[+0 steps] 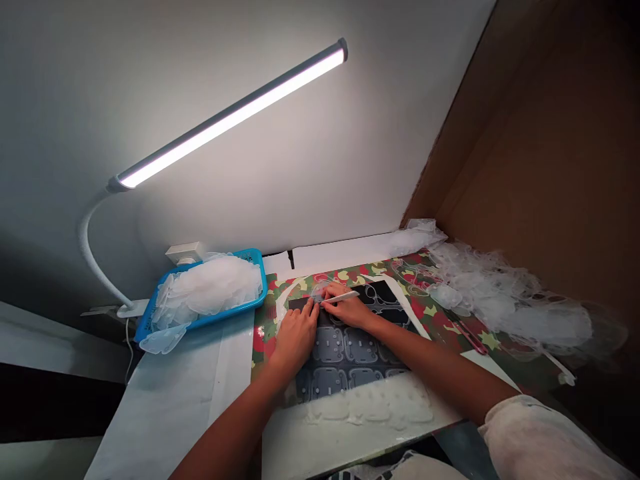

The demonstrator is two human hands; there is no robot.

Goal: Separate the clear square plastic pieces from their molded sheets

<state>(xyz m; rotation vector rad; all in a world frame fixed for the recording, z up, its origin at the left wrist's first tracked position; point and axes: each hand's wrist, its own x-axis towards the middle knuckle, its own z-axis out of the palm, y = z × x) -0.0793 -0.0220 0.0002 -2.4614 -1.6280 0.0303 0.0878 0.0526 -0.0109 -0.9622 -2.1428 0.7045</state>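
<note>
A dark sheet (350, 350) with rows of clear die-cut shapes lies on a camouflage-patterned mat (430, 313). My left hand (296, 335) rests on the sheet's far left part, fingers pressed down at its top edge. My right hand (347, 307) is closed around a thin white pen-like tool (341, 297), whose tip meets a small clear piece (317, 294) by my left fingertips. Both hands touch at the sheet's far edge.
A blue tray (253, 303) heaped with clear plastic pieces sits at the left, next to a white gooseneck lamp (230, 117). A tangled pile of clear plastic offcuts (505, 303) lies at the right against a brown cardboard wall (550, 167). White paper (165, 393) covers the left tabletop.
</note>
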